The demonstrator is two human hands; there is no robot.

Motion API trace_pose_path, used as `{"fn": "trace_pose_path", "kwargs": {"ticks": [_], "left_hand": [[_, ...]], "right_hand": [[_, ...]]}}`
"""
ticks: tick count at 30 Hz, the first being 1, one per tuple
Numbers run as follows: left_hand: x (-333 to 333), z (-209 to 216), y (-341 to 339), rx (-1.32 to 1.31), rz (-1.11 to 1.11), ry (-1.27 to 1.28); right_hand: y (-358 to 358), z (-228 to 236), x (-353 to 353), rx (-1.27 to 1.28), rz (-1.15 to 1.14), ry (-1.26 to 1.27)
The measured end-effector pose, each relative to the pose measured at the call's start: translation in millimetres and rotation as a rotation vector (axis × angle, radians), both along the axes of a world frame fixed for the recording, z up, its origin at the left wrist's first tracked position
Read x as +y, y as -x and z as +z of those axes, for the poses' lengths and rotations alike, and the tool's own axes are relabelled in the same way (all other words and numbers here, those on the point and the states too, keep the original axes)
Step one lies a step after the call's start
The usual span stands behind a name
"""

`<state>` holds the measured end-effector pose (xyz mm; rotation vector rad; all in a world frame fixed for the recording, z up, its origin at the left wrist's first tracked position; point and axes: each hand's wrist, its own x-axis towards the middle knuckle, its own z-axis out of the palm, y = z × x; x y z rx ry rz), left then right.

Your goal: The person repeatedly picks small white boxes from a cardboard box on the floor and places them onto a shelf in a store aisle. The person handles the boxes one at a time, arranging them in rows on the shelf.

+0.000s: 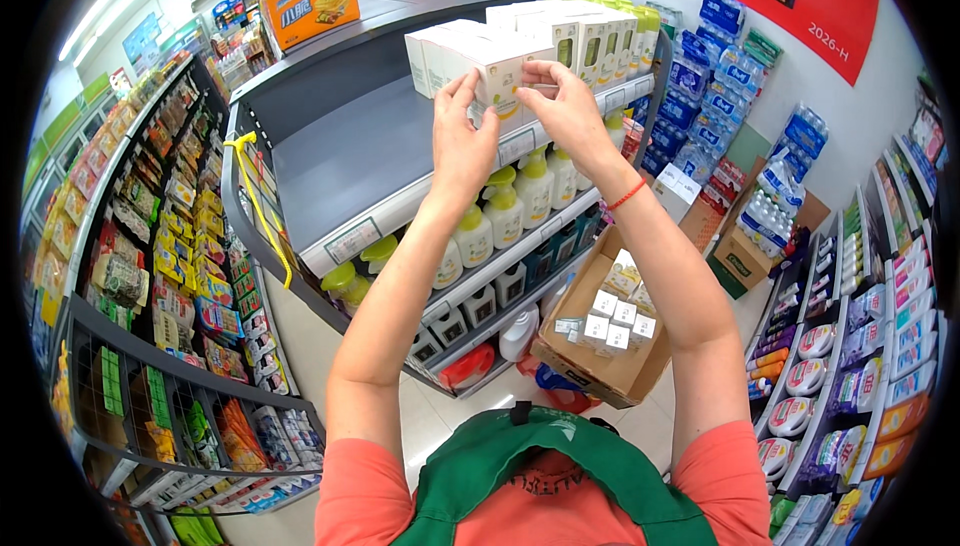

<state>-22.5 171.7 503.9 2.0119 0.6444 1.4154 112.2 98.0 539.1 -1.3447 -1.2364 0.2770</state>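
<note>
Green apron [570, 441] over my orange-red shirt [360, 486], left hand [466, 141] and right hand [572, 118] both half open, fingers at the two sides of a white box [503, 88], neither closed around it, box at a grey shelf's [350, 151] front edge, pump bottles [535, 191] below.

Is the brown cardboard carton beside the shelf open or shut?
Open. The cardboard carton has no cover across its top, so small white-topped boxes show inside.
</note>
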Motion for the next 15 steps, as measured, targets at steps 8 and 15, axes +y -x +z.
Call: {"fn": "trace_pose_path", "kwargs": {"ticks": [8, 15], "left_hand": [[-3, -5, -6, -0.047, -0.013, -0.014], [-8, -8, -4, -0.139, -0.060, -0.021]], "right_hand": [[-8, -16, 18, -0.055, -0.041, -0.119], [7, -12, 12, -0.056, -0.040, -0.211]]}}
